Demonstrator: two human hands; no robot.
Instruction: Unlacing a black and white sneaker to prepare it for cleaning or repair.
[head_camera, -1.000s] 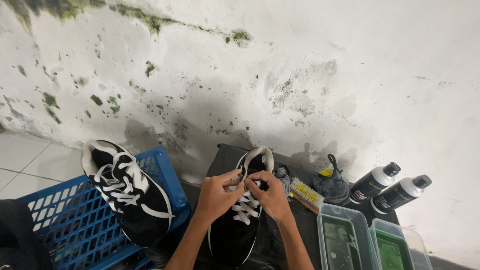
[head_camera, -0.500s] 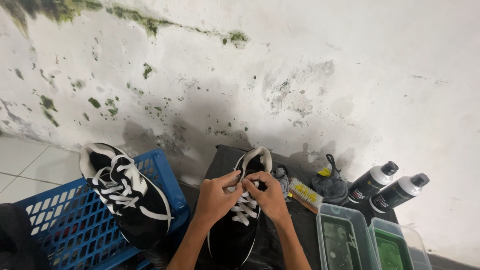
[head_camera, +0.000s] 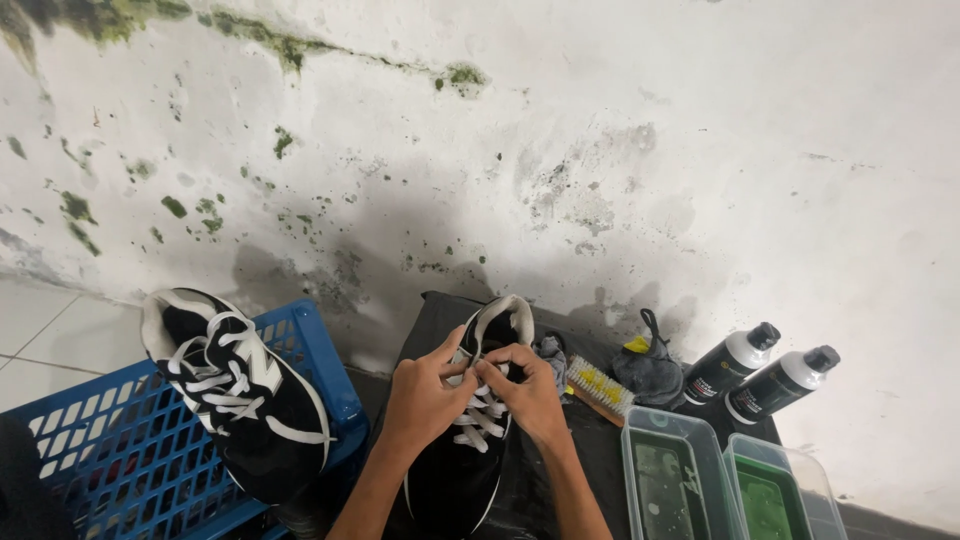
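Two bare forearms enter frame from bottom edge. No sleeves visible on either. Left hand (head_camera: 425, 400) and right hand (head_camera: 530, 395) bare: no gloves, no rings or bands seen. No watch or bracelet at the wrists. Short-trimmed nails on visible fingertips (head_camera: 452, 345). Rest of body out of frame.

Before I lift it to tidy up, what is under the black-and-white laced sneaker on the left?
The sneaker rests on an upturned blue plastic crate. What is beneath the lattice cannot be made out.

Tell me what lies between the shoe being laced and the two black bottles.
In the head view: a yellow-bristled brush and a dark grey cloth.
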